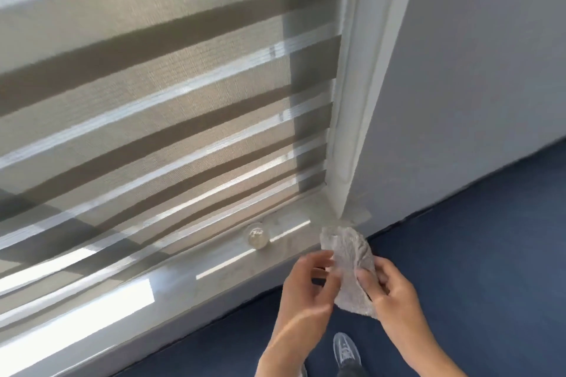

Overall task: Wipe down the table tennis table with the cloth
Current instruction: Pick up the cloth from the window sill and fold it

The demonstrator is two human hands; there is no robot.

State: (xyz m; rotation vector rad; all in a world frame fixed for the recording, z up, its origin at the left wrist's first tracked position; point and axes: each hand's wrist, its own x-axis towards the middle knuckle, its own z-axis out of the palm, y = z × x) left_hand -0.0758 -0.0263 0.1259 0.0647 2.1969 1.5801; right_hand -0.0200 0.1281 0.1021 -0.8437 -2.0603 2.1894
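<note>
The right hand gripped a crumpled grey fabric cloth from one side while the left hand pinched its opposite edge, above the dark blue floor.

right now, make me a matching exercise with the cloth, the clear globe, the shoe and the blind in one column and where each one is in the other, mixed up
Things:
1 cloth
2 clear globe
3 shoe
4 striped blind

Places:
A on the blue floor
B hanging above the window sill
C gripped by the right hand
D resting on the window sill

Pairs: 1-C, 2-D, 3-A, 4-B
</note>
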